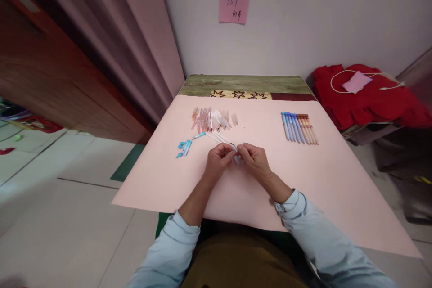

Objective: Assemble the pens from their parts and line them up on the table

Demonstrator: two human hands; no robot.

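Note:
Above the middle of the paper, my left hand (220, 159) and my right hand (254, 157) meet fingertip to fingertip, both closed in a pinch. A slim pen part seems to be between them; the fingers hide most of it. Thin white pen refills (220, 137), some with dark tips, slant toward my fingers from behind. Just under my fingertips shows a pale translucent pen barrel (237, 162). Left of my hands lie light-blue pen pieces (186, 147) and small blue caps (181, 145). Beyond them is a pile of pinkish and clear pen barrels (202, 120) with white refills.
A row of blue pens (291, 127) and brown-topped pens (308, 129) lies at the right. Pale pink paper (270, 180) covers most of the table (249, 82). A red cloth (337, 103) with a white cable is beyond the right edge; a curtain (141, 31) hangs left.

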